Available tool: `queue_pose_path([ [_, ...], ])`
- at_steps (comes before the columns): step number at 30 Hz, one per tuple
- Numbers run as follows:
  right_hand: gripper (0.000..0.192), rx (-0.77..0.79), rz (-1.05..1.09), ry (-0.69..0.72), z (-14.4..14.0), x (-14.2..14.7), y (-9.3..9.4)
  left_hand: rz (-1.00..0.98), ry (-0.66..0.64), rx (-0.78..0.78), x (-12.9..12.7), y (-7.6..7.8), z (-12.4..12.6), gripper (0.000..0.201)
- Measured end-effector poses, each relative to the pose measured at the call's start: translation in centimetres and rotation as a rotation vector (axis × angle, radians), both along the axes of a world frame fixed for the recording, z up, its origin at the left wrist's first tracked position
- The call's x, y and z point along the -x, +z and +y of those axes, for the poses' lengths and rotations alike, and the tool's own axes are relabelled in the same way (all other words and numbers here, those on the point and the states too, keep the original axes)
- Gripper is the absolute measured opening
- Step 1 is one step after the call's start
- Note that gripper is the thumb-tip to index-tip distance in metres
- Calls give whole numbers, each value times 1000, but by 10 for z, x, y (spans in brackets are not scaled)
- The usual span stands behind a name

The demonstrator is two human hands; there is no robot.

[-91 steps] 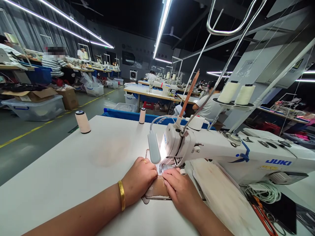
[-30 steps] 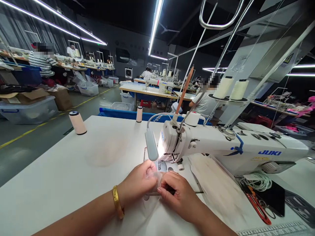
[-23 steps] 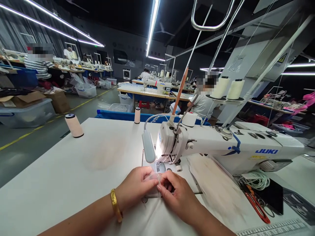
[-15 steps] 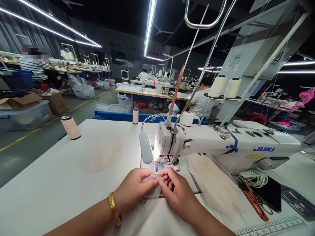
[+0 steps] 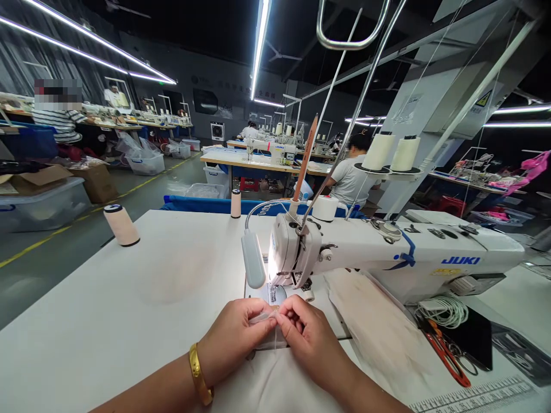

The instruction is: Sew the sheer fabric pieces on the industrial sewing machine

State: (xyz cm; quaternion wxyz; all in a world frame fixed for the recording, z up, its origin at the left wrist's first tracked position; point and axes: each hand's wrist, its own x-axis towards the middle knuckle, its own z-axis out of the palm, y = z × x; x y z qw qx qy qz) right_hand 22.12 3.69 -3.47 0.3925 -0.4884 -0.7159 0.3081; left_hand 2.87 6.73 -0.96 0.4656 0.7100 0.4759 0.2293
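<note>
Pinching a small sheer fabric piece point(image 5: 263, 317) between the fingertips of left hand point(image 5: 232, 347) and right hand point(image 5: 307, 338), both closed on it, thumbs nearly meeting. Lifted just off the white table point(image 5: 129, 298) near its front edge, long axis running left to right between the hands. Directly beyond, close by, the needle area of the sewing machine point(image 5: 387, 252), lamp point(image 5: 253, 267) alongside; neither hand clearly nearer.
</note>
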Motion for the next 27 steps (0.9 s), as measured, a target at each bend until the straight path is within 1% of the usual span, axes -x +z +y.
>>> queue_pose_path([
  [3, 23, -31, -28, -7, -1, -1, 0, -8, 53, -114, -1, -2, 0, 27],
  [4, 22, -39, -35, -7, -1, -1, 0, -21, 64, -128, -2, -2, 0, 25],
  [9, 22, -57, -35, -12, -1, -1, -1, -73, 89, 2, -4, -1, -1, 20],
  [12, 23, -55, -33, -17, -1, -1, -2, -93, 120, 32, -5, 0, -3, 20],
  [18, 23, -51, -44, -11, -1, -1, -1, -110, 133, 118, -7, 3, -3, 33],
  [22, 22, -73, -61, -11, -2, -1, -2, -112, 97, 125, -6, 4, -3, 25],
  [27, 21, -83, -65, -6, -2, -1, -2, -136, 116, 178, -5, 0, -4, 23],
])
